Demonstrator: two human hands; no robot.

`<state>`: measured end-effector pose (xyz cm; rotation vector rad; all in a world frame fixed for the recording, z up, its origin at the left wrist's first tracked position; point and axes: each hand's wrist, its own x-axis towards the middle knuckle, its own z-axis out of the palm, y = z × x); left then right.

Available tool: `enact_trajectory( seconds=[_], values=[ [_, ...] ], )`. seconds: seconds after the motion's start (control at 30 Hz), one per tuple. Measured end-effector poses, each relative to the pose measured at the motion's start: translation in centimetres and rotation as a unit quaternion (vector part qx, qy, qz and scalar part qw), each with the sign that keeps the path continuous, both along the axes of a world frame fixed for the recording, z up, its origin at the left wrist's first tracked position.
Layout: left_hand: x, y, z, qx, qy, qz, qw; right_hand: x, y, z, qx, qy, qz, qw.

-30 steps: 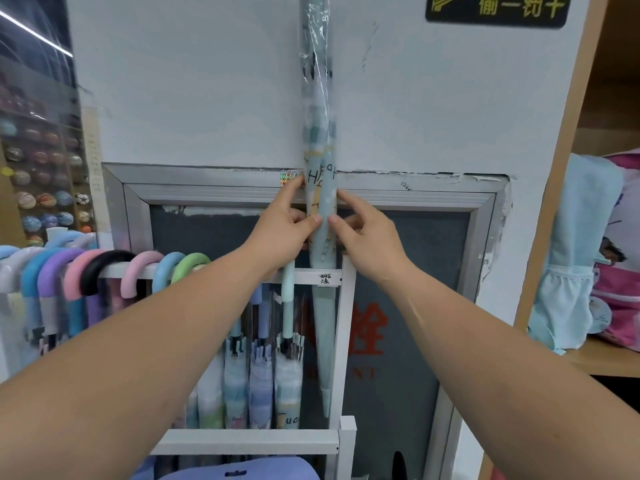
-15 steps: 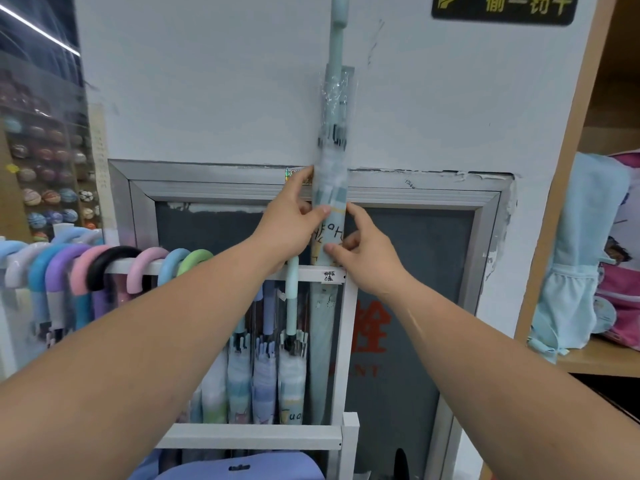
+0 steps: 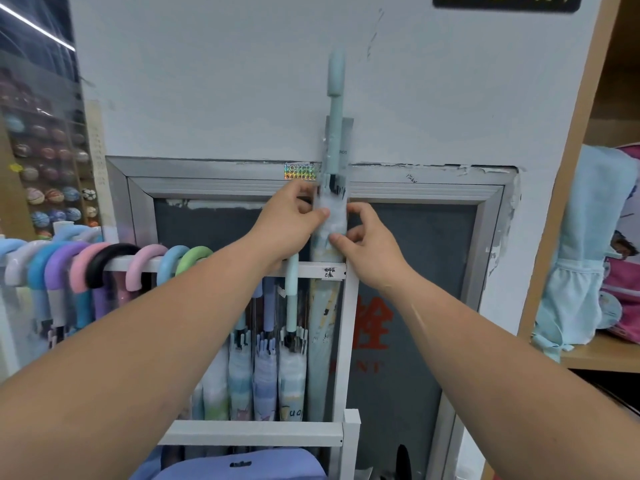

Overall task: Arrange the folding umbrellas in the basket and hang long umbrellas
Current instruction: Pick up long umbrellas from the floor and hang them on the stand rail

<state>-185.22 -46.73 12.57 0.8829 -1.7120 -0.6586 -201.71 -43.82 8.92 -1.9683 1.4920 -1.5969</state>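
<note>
Left hand (image 3: 291, 223) & right hand (image 3: 370, 247) pinch the long umbrella (image 3: 327, 271); plastic sleeve probably slippery, so grip the stiff shaft.

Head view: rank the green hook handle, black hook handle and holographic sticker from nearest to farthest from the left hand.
1. Holographic sticker, just above the left hand.
2. Green hook handle, on the rail to its left.
3. Black hook handle, farther left on the rail.

Pale scuffed wall (image 3: 214, 81), grey metal-framed panel (image 3: 485, 209) (red lettering), wooden shelf unit (image 3: 568, 140) right, ceiling strip light (image 3: 38, 27) left
</note>
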Motion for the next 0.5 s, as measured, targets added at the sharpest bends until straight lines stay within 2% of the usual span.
enact_trajectory(
  seconds=[0.17,0.23,0.3,0.4,0.5],
  values=[
    [0.4,0.2,-0.3,-0.008,-0.021,0.016,1.0,-0.1,0.1,-0.6,0.053,0.011,0.008,0.998],
    [0.5,0.1,-0.4,0.001,-0.072,0.034,0.997,-0.1,0.4,-0.1,0.052,0.021,0.007,0.998],
    [0.5,0.2,-0.3,0.02,-0.141,0.047,0.989,-0.2,0.6,0.9,0.028,-0.015,0.011,0.999],
    [0.5,0.4,-0.1,0.05,-0.175,0.042,0.982,-0.1,1.6,3.8,-0.016,-0.11,0.021,0.994],
    [0.5,-0.1,0.0,0.072,-0.2,0.031,0.977,0.1,2.6,7.1,-0.056,-0.119,0.047,0.99]
  ],
)
